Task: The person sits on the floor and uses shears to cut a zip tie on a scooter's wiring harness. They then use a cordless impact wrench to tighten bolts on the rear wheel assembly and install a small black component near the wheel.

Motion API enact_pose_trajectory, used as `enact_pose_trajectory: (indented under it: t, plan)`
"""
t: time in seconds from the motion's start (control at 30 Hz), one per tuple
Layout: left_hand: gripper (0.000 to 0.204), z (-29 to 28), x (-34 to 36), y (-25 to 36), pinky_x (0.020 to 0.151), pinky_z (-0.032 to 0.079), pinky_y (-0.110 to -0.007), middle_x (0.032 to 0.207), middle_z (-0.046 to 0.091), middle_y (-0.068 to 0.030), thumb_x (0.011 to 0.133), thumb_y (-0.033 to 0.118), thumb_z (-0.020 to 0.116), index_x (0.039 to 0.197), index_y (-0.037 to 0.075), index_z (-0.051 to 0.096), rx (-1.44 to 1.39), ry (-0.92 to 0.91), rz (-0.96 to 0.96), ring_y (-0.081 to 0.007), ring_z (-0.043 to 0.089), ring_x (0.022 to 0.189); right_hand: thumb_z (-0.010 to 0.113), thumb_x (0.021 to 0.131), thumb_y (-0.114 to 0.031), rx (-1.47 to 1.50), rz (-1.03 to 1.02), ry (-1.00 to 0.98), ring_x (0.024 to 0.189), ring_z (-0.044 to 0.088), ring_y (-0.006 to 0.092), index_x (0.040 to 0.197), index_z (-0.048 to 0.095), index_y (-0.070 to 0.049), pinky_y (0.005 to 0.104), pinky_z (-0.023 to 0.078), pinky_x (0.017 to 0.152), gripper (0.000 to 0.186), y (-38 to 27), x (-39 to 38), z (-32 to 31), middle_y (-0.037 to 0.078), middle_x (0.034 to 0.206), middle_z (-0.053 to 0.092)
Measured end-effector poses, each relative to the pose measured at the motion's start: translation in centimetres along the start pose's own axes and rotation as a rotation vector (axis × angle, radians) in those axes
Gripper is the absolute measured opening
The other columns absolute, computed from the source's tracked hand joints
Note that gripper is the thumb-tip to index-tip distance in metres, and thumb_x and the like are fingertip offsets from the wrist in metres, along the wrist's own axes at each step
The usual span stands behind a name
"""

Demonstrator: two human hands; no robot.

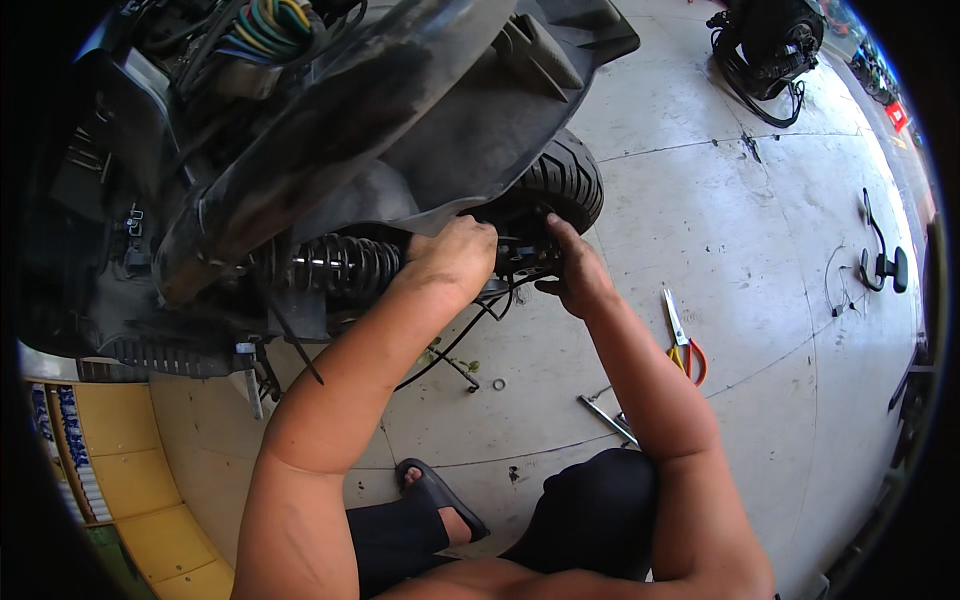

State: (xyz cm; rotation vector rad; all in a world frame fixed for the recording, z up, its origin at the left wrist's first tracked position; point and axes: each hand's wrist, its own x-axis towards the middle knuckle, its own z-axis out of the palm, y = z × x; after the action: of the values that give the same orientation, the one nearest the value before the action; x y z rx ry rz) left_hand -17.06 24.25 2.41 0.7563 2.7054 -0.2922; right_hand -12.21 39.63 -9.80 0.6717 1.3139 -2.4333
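A partly stripped scooter or motorbike fills the upper left, with its black rear tyre [577, 180] sticking out beneath a dark mudguard [440, 150]. At the wheel's hub, my left hand [455, 258] is closed, its fingertips hidden behind the hand, so what it grips does not show. A coil-spring shock absorber [345, 265] lies just left of that hand. My right hand [580, 268] faces it from the wheel's right side, its fingers and thumb around a dark metal part [525, 260] at the hub. A black cable [450, 345] hangs down below the hands.
On the pale floor lie scissors-like pliers [685, 345] with red and yellow handles, a metal bar tool [607, 420] and a small ring [498, 384]. A black machine part with cables [768, 55] stands far right. Yellow cabinets [125, 440] line the left; a black lever part [882, 262] lies right.
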Motion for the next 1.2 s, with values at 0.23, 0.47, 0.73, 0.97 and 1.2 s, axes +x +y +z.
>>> enact_pose_trajectory:
  t: [0.23, 0.47, 0.73, 0.97, 1.2]
  plan:
    - [0.026, -0.4, -0.1, 0.0, 0.081, 0.052, -0.04, 0.098, 0.069, -0.0112, 0.088, 0.011, 0.044, 0.093, 0.008, 0.069, -0.016, -0.033, -0.006, -0.0294, 0.065, 0.096, 0.071, 0.082, -0.036, -0.152, -0.064, -0.119, 0.103, 0.057, 0.02, 0.138, 0.037, -0.013, 0.0425, 0.049, 0.083, 0.07, -0.7, -1.1, 0.3, 0.007, 0.114, 0.059]
    - [0.024, -0.9, -0.1, 0.5, 0.082, 0.052, -0.04, 0.097, 0.069, -0.011, 0.087, 0.01, 0.046, 0.094, 0.009, 0.069, -0.005, -0.056, 0.004, -0.0293, 0.065, 0.096, 0.072, 0.081, -0.031, -0.23, -0.09, -0.188, 0.099, 0.056, 0.0169, 0.139, 0.038, -0.01, 0.037, 0.051, 0.079, 0.07, -1.2, -1.0, -0.5, 0.005, 0.108, 0.059]
    - [0.022, -1.0, 0.2, 0.5, 0.08, 0.053, -0.041, 0.095, 0.069, -0.0108, 0.085, 0.011, 0.049, 0.092, 0.009, 0.069, 0.009, -0.07, -0.005, -0.0296, 0.066, 0.093, 0.073, 0.08, -0.033, -0.339, -0.269, -0.177, 0.103, 0.055, 0.0194, 0.141, 0.034, 0.003, 0.0315, 0.046, 0.088, 0.081, -0.4, -0.4, -1.0, 0.013, 0.117, 0.057]
    - [0.02, -1.9, 0.0, 0.9, 0.079, 0.053, -0.04, 0.095, 0.07, -0.0106, 0.084, 0.011, 0.051, 0.092, 0.008, 0.07, -0.006, -0.14, -0.024, -0.0295, 0.066, 0.092, 0.072, 0.081, -0.037, -0.458, -0.33, -0.138, 0.108, 0.056, 0.0215, 0.139, 0.034, 0.007, 0.0326, 0.043, 0.094, 0.082, -0.8, -1.1, 0.0, 0.018, 0.118, 0.059]
    - [0.018, -0.3, 0.3, 0.3, 0.081, 0.052, -0.04, 0.096, 0.069, -0.0111, 0.084, 0.018, 0.058, 0.093, 0.009, 0.07, 0.05, -0.008, 0.004, -0.0289, 0.065, 0.096, 0.07, 0.077, -0.043, -0.651, -0.328, -0.037, 0.1, 0.06, 0.0219, 0.133, 0.041, 0.009, 0.0325, 0.045, 0.09, 0.082, -1.9, -1.8, 0.7, 0.019, 0.103, 0.066]
